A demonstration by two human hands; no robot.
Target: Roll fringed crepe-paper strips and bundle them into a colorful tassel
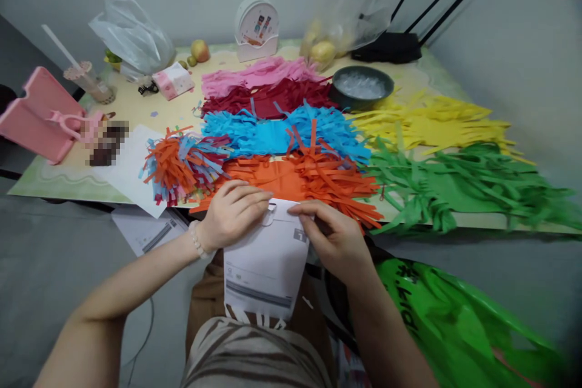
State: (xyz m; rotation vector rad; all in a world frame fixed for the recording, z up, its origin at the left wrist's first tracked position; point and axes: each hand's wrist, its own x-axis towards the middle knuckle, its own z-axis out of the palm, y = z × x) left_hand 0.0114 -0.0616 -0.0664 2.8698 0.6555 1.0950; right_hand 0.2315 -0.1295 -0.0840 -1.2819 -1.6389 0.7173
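Note:
My left hand (234,213) and my right hand (334,236) both grip the top edge of a white printed sheet of paper (266,267) that hangs down over my lap, just in front of the table's near edge. A small metal clip or ring (270,211) shows at the sheet's top between my fingertips. Its lower edge is cut into short strips. A bead bracelet sits on my left wrist. Right behind my hands lies orange fringed paper (309,179) on the table.
Fringed paper lies in piles: pink (259,73), dark red (273,99), blue (282,130), yellow (431,121), green (459,185), a mixed bundle (182,167). A dark bowl (361,86), plastic bags, fruit, a pink holder (36,112) and a green plastic bag (454,321) surround them.

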